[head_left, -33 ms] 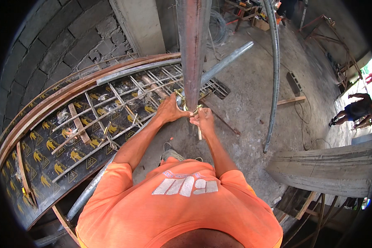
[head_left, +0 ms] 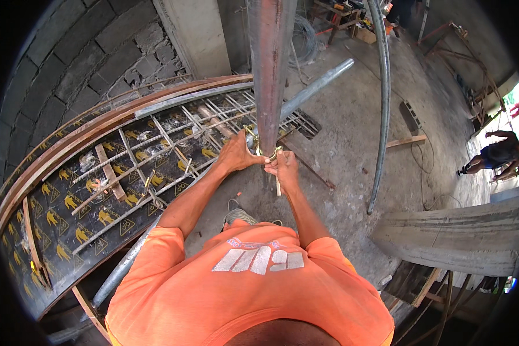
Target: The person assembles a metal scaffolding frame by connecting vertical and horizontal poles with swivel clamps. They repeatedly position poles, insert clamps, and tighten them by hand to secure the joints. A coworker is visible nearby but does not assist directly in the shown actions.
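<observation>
A thick metal pipe (head_left: 269,75), grey with a reddish streak, stands upright in front of me. Low on it sits a yellowish metal pipe clamp (head_left: 276,153), which partly curves around the pipe. My left hand (head_left: 236,154) grips the clamp from the left, thumb pressed near its front edge. From the right, my right hand (head_left: 285,168) pinches the clamp's near side between thumb and fingers. A short pale piece sticks out below those fingers; its kind is unclear. Behind, a galvanized pipe (head_left: 320,85) slants up to the right. My fingers hide much of the clamp.
On the left lies a dark formwork panel (head_left: 69,230) with rebar (head_left: 138,161) across it. A long grey pipe (head_left: 384,104) rises at right, beside a hollow block (head_left: 410,115). A concrete beam (head_left: 452,237) juts in at lower right. Another person (head_left: 500,153) is far right.
My hands and the clamp look unmoved. The person at the far right has shifted their legs slightly.
</observation>
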The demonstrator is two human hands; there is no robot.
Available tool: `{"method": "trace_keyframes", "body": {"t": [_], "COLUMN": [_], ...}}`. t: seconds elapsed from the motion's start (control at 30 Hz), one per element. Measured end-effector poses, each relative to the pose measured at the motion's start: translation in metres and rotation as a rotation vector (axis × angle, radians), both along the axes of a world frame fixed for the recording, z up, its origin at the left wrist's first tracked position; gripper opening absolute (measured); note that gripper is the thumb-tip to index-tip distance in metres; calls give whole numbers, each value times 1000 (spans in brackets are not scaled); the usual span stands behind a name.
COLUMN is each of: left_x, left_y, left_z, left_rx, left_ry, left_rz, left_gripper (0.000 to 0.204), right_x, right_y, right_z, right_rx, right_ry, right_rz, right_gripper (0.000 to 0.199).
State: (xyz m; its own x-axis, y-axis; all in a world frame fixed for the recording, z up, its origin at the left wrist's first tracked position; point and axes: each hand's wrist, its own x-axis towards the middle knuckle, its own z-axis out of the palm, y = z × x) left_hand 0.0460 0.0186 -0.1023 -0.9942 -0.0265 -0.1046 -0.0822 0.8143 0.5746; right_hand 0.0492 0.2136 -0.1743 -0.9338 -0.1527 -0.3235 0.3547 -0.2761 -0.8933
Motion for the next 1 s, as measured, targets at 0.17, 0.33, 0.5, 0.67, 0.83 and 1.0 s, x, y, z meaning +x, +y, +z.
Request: {"method": "trace_keyframes", "body": {"t": [0.17, 0.33, 0.5, 0.67, 0.83, 1.0], "left_x": [11, 15, 17, 18, 15, 15], "left_y": [6, 16, 15, 14, 16, 15], "left_z": [3, 0, -4, -2, 1, 7], "left_rx": [-179, -204, -193, -163, -160, -175], "left_ry": [38, 85, 174, 177, 89, 62], "left_rz": [-49, 14, 11, 4, 9, 15], "left_gripper": [148, 139, 126, 126, 132, 136], "right_x": [2, -6, -11, 0, -16, -7], "right_y": [-6, -1, 15, 18, 11, 18], "right_z": [7, 9, 9, 1, -4, 3], "right_rx": [304, 494, 325, 625, 369, 875], "right_ry": [162, 175, -147, 249, -23, 258], "right_rz": [-45, 20, 177, 132, 86, 127], "right_gripper": [39, 63, 73, 59, 55, 52]}}
